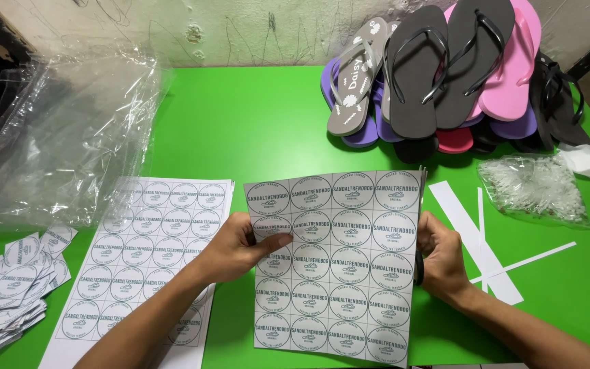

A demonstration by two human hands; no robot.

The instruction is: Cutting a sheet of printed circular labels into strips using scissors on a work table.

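I hold up a sheet of round printed labels [336, 260] over the green table [261, 123]. My left hand [237, 246] pinches its left edge, thumb on the front. My right hand [442, 256] is at the sheet's right edge, closed on the black handle of a pair of scissors [418, 268]. The blades run up along that edge and are mostly hidden behind the paper.
A stack of the same label sheets [151, 253] lies to the left, with a pile of cut label squares [8, 287] beyond it. Clear plastic bags [56, 137] fill the far left. Flip-flops [438, 75] are piled at the back right. White paper strips [476, 239] and a bag of small clear pieces [534, 188] lie to the right.
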